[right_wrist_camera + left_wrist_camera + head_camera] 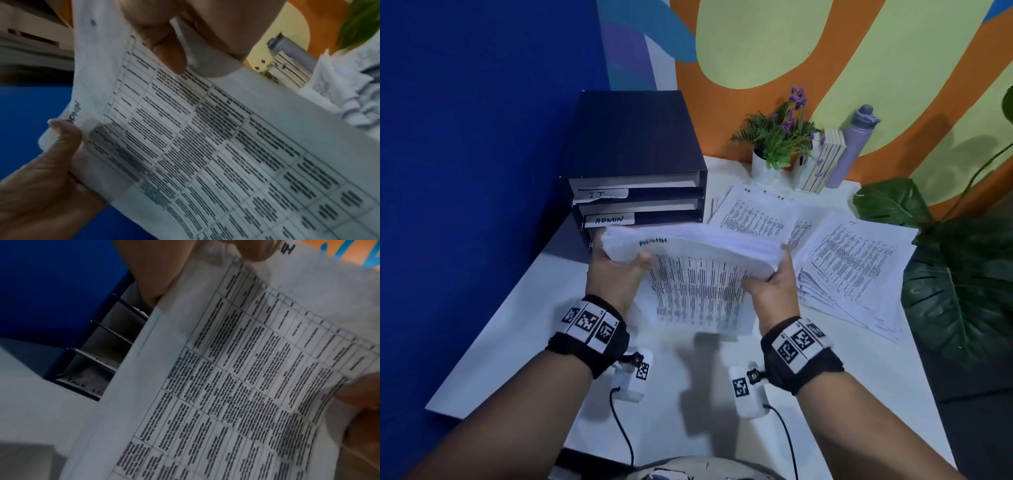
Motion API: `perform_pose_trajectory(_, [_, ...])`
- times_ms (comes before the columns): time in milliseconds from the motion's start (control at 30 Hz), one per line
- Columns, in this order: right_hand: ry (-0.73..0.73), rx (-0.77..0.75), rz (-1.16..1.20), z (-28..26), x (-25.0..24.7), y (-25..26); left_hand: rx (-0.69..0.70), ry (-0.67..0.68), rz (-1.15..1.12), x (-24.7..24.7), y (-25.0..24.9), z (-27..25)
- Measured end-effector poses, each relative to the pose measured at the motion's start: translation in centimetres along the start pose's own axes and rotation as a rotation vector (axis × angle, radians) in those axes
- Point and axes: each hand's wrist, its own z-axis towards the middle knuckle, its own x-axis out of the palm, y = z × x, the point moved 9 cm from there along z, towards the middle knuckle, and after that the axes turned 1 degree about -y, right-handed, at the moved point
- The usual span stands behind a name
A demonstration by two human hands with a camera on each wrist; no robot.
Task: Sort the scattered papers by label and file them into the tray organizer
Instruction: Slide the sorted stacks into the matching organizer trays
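Near desk's (pixel 524 329) left edge, before tray organizer (pixel 637 178): ADMIN stack (pixel 698 274) gripped w/ left hand (pixel 616 270) & right hand (pixel 779 284), bowed, prob. squaring for ADMIN slot (pixel 609 219).

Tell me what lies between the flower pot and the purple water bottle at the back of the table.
In the head view, a row of upright books stands between the flower pot and the water bottle.
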Motion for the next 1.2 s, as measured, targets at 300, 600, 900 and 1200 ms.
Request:
perform_pose_trajectory(300, [0.113,-0.017,0.034,-0.2,1.8,-0.1,0.067,-0.077,0.079,-0.3,0.6,-1.1])
perform_pose_trajectory(600, [0.118,0.049,0.015,-1.3,1.4,-2.3,0.051,-0.078,-0.029,-0.4,0.2,-2.0])
perform_pose_trajectory(900, [0.266,0.093,-0.041,-2.1,2.2,-3.6,-0.024,-0.138,-0.095,-0.7,-0.4,-1.9])
perform_pose_trajectory(1200, [0.137,0.174,0.020,1.9,1.4,-2.9,-0.174,0.231,0.263,-0.7,5.9,-1.6])
